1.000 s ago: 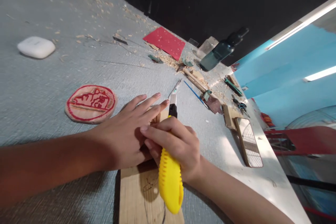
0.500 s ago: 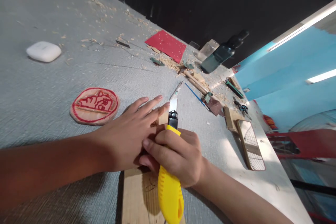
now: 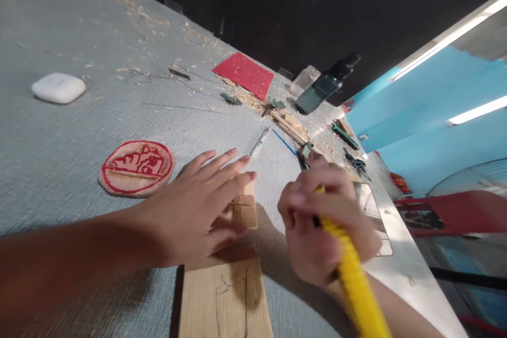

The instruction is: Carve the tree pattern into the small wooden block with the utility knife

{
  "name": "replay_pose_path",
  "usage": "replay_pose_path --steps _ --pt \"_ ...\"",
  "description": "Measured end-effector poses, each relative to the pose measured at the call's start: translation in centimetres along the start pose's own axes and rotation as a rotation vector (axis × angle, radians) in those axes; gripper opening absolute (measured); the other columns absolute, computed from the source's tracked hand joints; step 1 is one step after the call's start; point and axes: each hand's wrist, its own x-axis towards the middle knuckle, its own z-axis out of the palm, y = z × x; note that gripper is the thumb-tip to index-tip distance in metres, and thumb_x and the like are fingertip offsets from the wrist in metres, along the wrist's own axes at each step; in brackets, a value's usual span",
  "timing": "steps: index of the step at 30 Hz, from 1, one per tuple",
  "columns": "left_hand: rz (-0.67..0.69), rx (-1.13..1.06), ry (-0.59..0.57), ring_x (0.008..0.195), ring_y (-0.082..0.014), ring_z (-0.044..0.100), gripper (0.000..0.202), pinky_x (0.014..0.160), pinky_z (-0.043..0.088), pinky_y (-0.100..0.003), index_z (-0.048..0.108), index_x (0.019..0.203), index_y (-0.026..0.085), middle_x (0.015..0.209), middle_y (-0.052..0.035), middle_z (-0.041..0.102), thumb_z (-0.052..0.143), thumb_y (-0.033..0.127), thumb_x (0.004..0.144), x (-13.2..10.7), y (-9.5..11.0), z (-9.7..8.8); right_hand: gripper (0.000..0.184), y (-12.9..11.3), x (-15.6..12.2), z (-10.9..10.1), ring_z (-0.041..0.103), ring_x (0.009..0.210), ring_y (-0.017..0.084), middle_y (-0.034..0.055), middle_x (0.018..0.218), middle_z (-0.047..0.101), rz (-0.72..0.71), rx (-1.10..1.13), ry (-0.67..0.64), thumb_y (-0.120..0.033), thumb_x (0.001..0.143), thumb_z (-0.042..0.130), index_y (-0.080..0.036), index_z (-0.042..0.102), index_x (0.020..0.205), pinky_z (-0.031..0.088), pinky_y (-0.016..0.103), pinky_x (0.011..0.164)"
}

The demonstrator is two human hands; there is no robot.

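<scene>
My left hand (image 3: 190, 203) lies with fingers stretched out over a wooden board (image 3: 222, 301) marked with thin drawn lines. Part of a lighter wood surface with carved or drawn marks (image 3: 243, 211) shows under its fingertips. To the right, apart from the board, my right hand (image 3: 327, 222) is closed around a yellow utility knife (image 3: 354, 280). Motion blurs this hand and the knife, and the blade cannot be made out. A wooden disc (image 3: 137, 168) with a red-outlined cat picture rests beside the left hand.
Wood shavings, a red sheet (image 3: 243, 75), a blue thin stick (image 3: 284, 141) and a dark bottle (image 3: 322, 90) lie or stand farther back. A white case (image 3: 58, 88) sits at left. Pliers (image 3: 356, 163), a green cutter (image 3: 344, 134) and a phone (image 3: 374, 211) are at right.
My right hand has swung away to the right with the utility knife, leaving the left hand's side. My left hand stays over the board, its thumb now in view.
</scene>
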Motion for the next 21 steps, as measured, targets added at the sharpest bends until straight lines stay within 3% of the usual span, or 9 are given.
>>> replay_pose_path --steps 1,3,7,10,13,18,21 --pt "-0.033 -0.042 0.032 0.164 -0.0326 0.027 0.056 0.131 0.022 -0.060 0.044 0.152 0.024 0.171 -0.0121 0.041 0.059 0.041 0.101 0.1 0.1 -0.2 0.033 0.3 0.6 -0.3 0.057 0.058 0.013 0.0045 0.100 0.059 0.054 0.111 0.198 -0.057 0.105 0.058 -0.029 0.075 0.106 0.043 0.029 0.038" --pt "-0.093 -0.127 0.087 0.158 -0.0306 0.037 0.047 0.128 0.030 -0.057 0.045 0.146 0.024 0.162 -0.0119 0.050 0.056 0.033 0.101 0.1 0.1 -0.5 0.038 1.0 1.6 -1.0 0.056 0.057 0.012 0.0066 0.111 0.060 0.124 0.264 0.305 -0.062 0.104 0.058 -0.029 0.077 0.107 0.039 0.027 0.034" --pt "-0.115 -0.213 0.138 0.143 -0.0303 0.050 0.046 0.118 0.041 -0.054 0.044 0.141 0.026 0.147 -0.0111 0.057 0.058 0.030 0.098 0.1 0.0 -0.7 0.053 2.7 2.1 -2.3 0.066 0.065 0.018 0.0097 0.108 0.070 0.289 0.353 0.214 -0.062 0.109 0.039 -0.026 0.077 0.100 0.051 0.029 0.041" --pt "-0.101 -0.174 0.135 0.137 -0.0324 0.053 0.051 0.112 0.045 -0.053 0.045 0.140 0.026 0.145 -0.0110 0.058 0.065 0.044 0.096 0.2 -0.1 -0.4 0.057 3.6 0.9 -2.1 0.068 0.059 0.018 0.0089 0.091 0.074 0.305 0.374 0.175 -0.058 0.111 0.033 -0.024 0.070 0.085 0.052 0.029 0.041" --pt "-0.104 -0.124 0.110 0.129 -0.0327 0.056 0.065 0.105 0.047 -0.051 0.045 0.143 0.027 0.141 -0.0098 0.060 0.074 0.052 0.091 0.4 -0.2 -0.2 0.054 4.2 -0.5 -1.0 0.065 0.048 0.015 0.0079 0.087 0.078 0.375 0.437 0.114 -0.053 0.113 0.029 -0.023 0.065 0.085 0.054 0.029 0.043" --pt "-0.118 -0.091 0.074 0.123 -0.0312 0.057 0.067 0.099 0.049 -0.048 0.047 0.143 0.027 0.136 -0.0072 0.061 0.077 0.049 0.087 0.5 -0.1 -0.3 0.035 4.4 -1.5 0.0 0.070 0.053 0.016 0.0045 0.078 0.077 0.423 0.479 0.073 -0.051 0.108 0.050 -0.024 0.060 0.087 0.053 0.026 0.042" --pt "-0.120 -0.086 0.073 0.123 -0.0314 0.057 0.067 0.099 0.048 -0.048 0.048 0.142 0.027 0.135 -0.0076 0.062 0.078 0.049 0.086 0.5 -0.1 -0.3 0.015 4.1 -2.0 0.2 0.069 0.053 0.014 0.0003 0.079 0.078 0.422 0.456 0.074 -0.035 0.100 0.067 -0.025 0.060 0.091 0.050 0.022 0.040"
